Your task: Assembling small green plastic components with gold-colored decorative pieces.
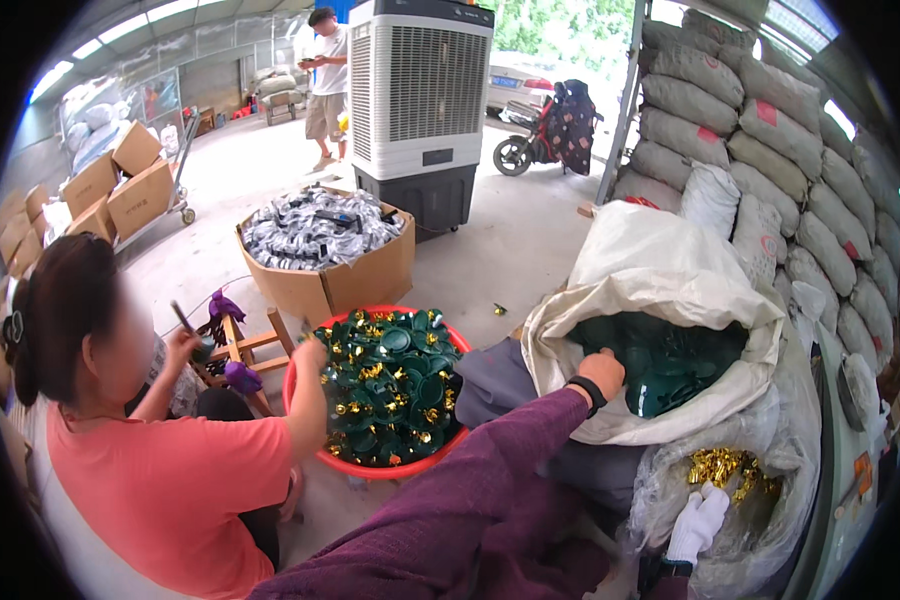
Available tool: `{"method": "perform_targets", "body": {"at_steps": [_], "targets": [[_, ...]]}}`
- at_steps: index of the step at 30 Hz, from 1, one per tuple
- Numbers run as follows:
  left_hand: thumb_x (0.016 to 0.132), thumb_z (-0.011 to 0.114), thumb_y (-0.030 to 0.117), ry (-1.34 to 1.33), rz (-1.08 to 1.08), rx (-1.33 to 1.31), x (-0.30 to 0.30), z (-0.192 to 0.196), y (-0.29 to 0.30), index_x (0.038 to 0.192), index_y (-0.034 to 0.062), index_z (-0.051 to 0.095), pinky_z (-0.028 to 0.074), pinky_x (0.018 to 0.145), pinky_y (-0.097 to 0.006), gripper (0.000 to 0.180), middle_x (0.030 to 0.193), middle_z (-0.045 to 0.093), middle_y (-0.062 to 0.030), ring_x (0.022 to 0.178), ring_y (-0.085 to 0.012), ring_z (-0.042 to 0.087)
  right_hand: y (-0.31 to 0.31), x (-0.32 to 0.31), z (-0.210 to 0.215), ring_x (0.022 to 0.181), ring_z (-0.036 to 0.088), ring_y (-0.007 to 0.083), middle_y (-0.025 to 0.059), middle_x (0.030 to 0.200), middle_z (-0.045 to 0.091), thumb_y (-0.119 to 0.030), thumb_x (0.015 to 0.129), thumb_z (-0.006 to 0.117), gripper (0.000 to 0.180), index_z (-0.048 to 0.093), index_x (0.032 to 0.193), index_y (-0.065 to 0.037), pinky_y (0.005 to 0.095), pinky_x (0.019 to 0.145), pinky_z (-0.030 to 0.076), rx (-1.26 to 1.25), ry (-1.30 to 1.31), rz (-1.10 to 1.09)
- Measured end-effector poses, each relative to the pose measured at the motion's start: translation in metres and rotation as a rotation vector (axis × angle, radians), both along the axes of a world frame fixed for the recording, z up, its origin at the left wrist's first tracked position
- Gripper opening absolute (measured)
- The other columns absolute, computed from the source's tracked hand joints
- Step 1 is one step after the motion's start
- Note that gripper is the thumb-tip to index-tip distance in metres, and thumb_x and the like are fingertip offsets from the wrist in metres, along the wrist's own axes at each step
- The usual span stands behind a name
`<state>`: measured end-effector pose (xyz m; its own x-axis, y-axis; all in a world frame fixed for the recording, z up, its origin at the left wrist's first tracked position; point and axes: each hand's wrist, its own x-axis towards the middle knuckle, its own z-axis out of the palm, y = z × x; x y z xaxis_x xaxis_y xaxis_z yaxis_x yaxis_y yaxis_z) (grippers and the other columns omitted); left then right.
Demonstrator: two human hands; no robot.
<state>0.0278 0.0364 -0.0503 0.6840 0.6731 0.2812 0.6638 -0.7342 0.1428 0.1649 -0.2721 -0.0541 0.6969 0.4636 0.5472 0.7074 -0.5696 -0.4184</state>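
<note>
My left hand, bare with a black band at the wrist, reaches into the mouth of a big white woven sack. Dark green plastic discs or shallow cups fill the sack. The fingers are curled at the edge of these pieces, and what they grip is hidden. Lower right, my right hand wears a white glove. Its bent fingers are against shiny gold pieces in a clear plastic bag; whatever is between the fingertips is too small to make out.
A person in a coral shirt sits at left, one hand over a red basin of green pieces with gold bits. Beyond stand a carton of plastic-wrapped items and an air cooler. Stacked sacks line the right; another person stands behind.
</note>
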Motion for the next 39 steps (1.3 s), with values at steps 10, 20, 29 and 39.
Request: {"method": "perform_targets", "body": {"at_steps": [10, 20, 29, 39], "targets": [[0.085, 0.056, 0.017, 0.037, -0.034, -0.025, 0.029, -0.008, 0.006, 0.122, 0.0055, 0.059, 0.056, 0.071, -0.039, 0.039, 0.111, 0.064, -0.0159, 0.089, -0.0276, 0.068, -0.013, 0.021, -0.024, 0.094, 0.059, 0.0324, 0.0169, 0.103, 0.06, 0.0, 0.077, 0.065, 0.044, 0.055, 0.121, -0.002, 0.0394, 0.085, 0.047, 0.003, -0.096, 0.109], [0.073, 0.061, 0.012, -0.282, -0.096, -0.024, -0.015, 0.004, 0.002, 0.073, 0.006, 0.072, 0.055, 0.069, -0.044, 0.013, 0.077, 0.069, -0.0172, 0.077, -0.0341, 0.069, -0.021, -0.01, 0.051, 0.103, 0.059, 0.0393, 0.0207, 0.107, 0.06, -0.019, 0.081, 0.064, 0.04, 0.059, 0.119, -0.009, 0.0471, 0.084, 0.048, -0.588, -0.025, 0.227], [0.074, 0.058, 0.012, -0.525, -0.04, -0.136, -0.056, 0.001, -0.026, 0.076, 0.0011, 0.067, 0.052, 0.071, -0.051, 0.014, 0.078, 0.066, -0.0234, 0.077, -0.0405, 0.066, -0.031, 0.035, 0.032, 0.09, 0.063, 0.0336, 0.0181, 0.096, 0.065, -0.022, 0.083, 0.066, 0.033, 0.062, 0.11, -0.003, 0.0422, 0.076, 0.049, -0.403, -0.013, 0.27], [0.09, 0.058, 0.009, -0.943, -0.34, -1.041, -0.12, 0.063, -0.156, 0.083, -0.0035, 0.062, 0.042, 0.048, -0.024, 0.015, 0.063, 0.058, -0.0015, 0.051, -0.0063, 0.054, 0.001, -0.119, 0.082, 0.063, 0.056, 0.0103, 0.0089, 0.089, 0.06, -0.004, 0.095, 0.051, 0.032, 0.048, 0.127, 0.0, 0.0236, 0.054, 0.048, 0.48, 1.336, 0.824]]}}
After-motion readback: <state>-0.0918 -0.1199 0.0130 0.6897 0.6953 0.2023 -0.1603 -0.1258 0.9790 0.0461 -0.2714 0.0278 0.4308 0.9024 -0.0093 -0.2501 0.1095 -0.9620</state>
